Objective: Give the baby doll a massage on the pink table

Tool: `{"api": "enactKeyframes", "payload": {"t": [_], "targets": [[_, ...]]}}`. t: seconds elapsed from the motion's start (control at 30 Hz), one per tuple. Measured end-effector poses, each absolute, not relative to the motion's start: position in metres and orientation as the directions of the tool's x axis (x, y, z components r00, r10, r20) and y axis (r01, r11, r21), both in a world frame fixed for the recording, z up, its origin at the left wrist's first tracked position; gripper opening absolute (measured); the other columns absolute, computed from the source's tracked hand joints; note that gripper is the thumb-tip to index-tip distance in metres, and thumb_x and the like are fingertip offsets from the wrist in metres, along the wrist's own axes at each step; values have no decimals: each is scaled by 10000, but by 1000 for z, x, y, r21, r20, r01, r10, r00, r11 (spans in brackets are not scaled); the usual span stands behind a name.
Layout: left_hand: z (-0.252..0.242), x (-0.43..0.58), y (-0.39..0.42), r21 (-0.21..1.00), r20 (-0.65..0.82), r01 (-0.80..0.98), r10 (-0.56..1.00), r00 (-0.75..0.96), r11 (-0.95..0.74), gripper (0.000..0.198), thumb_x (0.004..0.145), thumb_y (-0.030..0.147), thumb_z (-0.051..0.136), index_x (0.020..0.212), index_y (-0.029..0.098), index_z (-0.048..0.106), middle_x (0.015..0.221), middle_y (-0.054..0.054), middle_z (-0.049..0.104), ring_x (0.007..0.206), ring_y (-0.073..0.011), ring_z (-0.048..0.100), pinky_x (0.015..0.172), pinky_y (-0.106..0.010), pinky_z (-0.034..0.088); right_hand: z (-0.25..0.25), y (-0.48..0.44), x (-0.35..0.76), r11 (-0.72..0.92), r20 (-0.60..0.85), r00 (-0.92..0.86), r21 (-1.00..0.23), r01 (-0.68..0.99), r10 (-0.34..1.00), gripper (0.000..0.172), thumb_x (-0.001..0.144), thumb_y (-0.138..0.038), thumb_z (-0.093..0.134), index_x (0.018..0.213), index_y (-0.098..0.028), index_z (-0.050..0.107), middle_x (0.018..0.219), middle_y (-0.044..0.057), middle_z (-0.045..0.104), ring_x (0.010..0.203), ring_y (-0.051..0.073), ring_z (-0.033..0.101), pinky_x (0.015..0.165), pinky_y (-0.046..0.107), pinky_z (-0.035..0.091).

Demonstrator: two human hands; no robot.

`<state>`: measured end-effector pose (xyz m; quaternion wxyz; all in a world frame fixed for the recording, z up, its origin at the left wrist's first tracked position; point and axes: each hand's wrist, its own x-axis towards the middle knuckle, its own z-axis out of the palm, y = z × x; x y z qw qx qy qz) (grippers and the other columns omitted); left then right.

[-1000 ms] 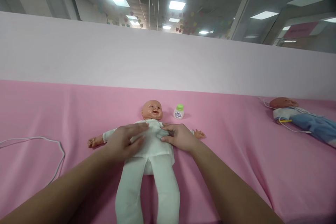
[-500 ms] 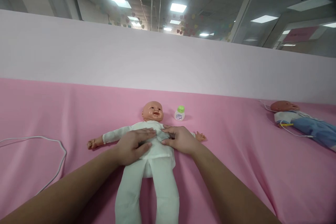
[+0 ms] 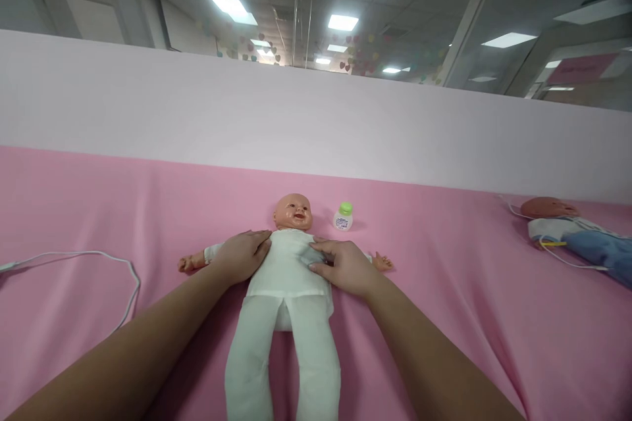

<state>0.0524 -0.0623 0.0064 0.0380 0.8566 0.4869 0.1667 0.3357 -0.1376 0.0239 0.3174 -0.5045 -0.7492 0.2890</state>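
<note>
A baby doll [image 3: 286, 270] in white clothes lies on its back on the pink cloth [image 3: 444, 289], head away from me. My left hand [image 3: 241, 255] rests flat on the doll's left side of the chest, over its upper arm, fingers stretched out. My right hand [image 3: 343, 266] lies on the other side of the chest, fingers extended and pressing the white shirt. Neither hand holds anything. A small white bottle with a green cap [image 3: 343, 217] stands beside the doll's head.
A white cable [image 3: 99, 263] loops on the cloth at the left. A second doll in blue clothes [image 3: 577, 237] lies at the far right with a thin wire by it. A pale partition wall [image 3: 316, 125] runs behind the pink surface.
My left hand has slid from the middle of the doll's chest outward to its side. My right hand stays on the other side. The view has shifted slightly.
</note>
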Motion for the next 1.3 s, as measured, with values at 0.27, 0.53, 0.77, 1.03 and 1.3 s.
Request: {"api": "enactKeyframes", "payload": {"t": [0.27, 0.53, 0.77, 1.03, 1.3], "targets": [[5, 54, -67, 280, 268, 803, 846, 461, -526, 554, 1046, 471, 298, 1359, 212, 675, 1342, -93, 722, 1218, -309, 675, 1048, -446, 501, 43, -186, 298, 612, 403, -535, -733, 298, 743, 414, 877, -275, 708, 1288, -327, 734, 1311, 17, 745, 1296, 270, 657, 1122, 434, 514], [5, 56, -69, 301, 253, 810, 861, 441, -503, 525, 1038, 439, 312, 1337, 210, 678, 1350, -103, 717, 1222, -305, 674, 1052, -444, 493, 40, -185, 287, 652, 316, -679, -689, 316, 662, 467, 912, -404, 710, 1374, -338, 681, 1389, 31, 703, 1359, 274, 608, 1203, 481, 414], [7, 59, -73, 286, 259, 814, 859, 441, -505, 520, 1040, 457, 305, 1284, 214, 694, 1277, -110, 747, 1159, -309, 697, 978, -439, 522, 31, -155, 295, 560, 136, -598, -556, 614, 790, 761, 984, -682, 513, 1605, -256, 402, 1684, 70, 351, 1596, 273, 248, 1322, 517, 74], [7, 62, -78, 337, 258, 801, 867, 427, -494, 554, 1035, 498, 307, 1378, 239, 656, 1389, -85, 697, 1264, -312, 653, 1080, -456, 480, 17, -125, 322, 299, 5, -337, -474, 828, 941, 741, 1047, -675, 278, 1662, -262, 246, 1731, 61, 232, 1613, 284, 182, 1294, 588, 67], [20, 53, -87, 320, 235, 801, 862, 450, -506, 517, 995, 452, 409, 1382, 215, 657, 1414, -107, 675, 1273, -350, 642, 1065, -496, 496, 16, -125, 337, 84, -53, -102, -276, 958, 993, 817, 1012, -730, 234, 1600, -190, 408, 1661, 158, 389, 1540, 410, 340, 1244, 682, 101]]}}
